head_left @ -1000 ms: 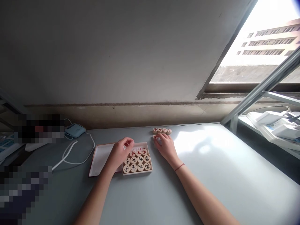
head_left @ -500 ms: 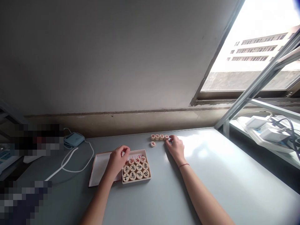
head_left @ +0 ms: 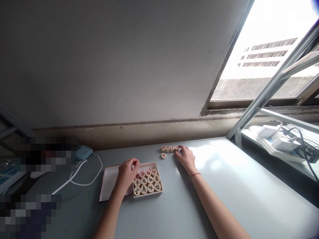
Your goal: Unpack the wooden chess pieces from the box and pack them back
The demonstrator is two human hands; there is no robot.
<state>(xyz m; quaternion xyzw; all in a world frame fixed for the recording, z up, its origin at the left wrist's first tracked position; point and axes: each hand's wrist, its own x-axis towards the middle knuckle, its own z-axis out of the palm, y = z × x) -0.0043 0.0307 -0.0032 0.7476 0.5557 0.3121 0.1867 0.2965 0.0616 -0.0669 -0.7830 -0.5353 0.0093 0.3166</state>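
A white box [head_left: 161,190] holds several round wooden pieces, black-marked ones [head_left: 150,188] in front and red-marked ones [head_left: 148,173] behind. Its lid [head_left: 109,181] lies against the box's left side. Over the lid and the box's left edge is my left hand [head_left: 127,172], fingers curled together; whatever they may hold is hidden. Farther back, several red-marked pieces [head_left: 167,148] stand in a row, with a single piece [head_left: 163,155] in front of the row's left end. My right hand [head_left: 185,157] has thumb and fingers around the row's rightmost piece [head_left: 176,148].
A blue device [head_left: 84,153] with white cables [head_left: 71,179] lies at the back left. On the right, a metal frame [head_left: 256,106] stands beside a shelf holding white adapters [head_left: 286,143] and cables. A wall rises behind the table [head_left: 184,212].
The view has shifted a little, so the box and left hand appear slightly farther right. My right hand stays at the row's right end; my left hand stays curled by the box.
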